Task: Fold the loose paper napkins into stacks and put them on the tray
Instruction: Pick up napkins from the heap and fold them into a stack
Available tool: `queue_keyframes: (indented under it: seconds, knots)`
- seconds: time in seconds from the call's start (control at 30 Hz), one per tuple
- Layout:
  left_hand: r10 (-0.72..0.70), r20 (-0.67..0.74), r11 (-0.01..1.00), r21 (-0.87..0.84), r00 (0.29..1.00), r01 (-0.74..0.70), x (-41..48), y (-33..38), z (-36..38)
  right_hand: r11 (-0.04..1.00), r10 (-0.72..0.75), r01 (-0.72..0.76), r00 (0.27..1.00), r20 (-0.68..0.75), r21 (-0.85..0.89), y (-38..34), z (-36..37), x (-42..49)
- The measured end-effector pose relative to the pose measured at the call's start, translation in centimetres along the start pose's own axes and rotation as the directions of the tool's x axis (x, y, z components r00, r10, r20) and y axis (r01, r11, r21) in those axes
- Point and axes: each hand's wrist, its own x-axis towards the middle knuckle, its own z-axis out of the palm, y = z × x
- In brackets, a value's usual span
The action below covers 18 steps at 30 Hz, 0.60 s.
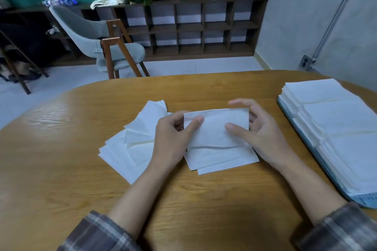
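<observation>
Head view: my left grip (pixel 173 138) and right grip (pixel 259 132) each pinch an end of one napkin (pixel 216 126) above the loose napkins (pixel 130 149) on the counter (pixel 81 169), with folded stacks (pixel 336 120) filling the tray (pixel 367 201) rightward.

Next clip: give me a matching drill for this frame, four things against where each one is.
Things:
1 single napkin
2 loose napkins
3 folded stacks
4 chair

Places:
A on the tray
B beyond the table
C pinched by left hand and right hand
D lying flat on the table

Pairs: 1-C, 2-D, 3-A, 4-B.
</observation>
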Motion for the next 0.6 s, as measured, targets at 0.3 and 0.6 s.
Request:
queue_keyframes:
  seconds: [0.3,0.6]
  knots:
    - [0.091,0.339,0.877,0.417,0.936,-0.236,-0.9,-1.6,-1.3,0.945,-0.040,-0.064,0.951,-0.307,-0.321,1.9,-1.1,1.0]
    - [0.197,0.480,0.767,0.468,0.855,-0.439,-1.1,-2.1,-1.3,0.914,-0.078,-0.029,0.966,-0.245,-0.406,2.2,-1.0,0.9]
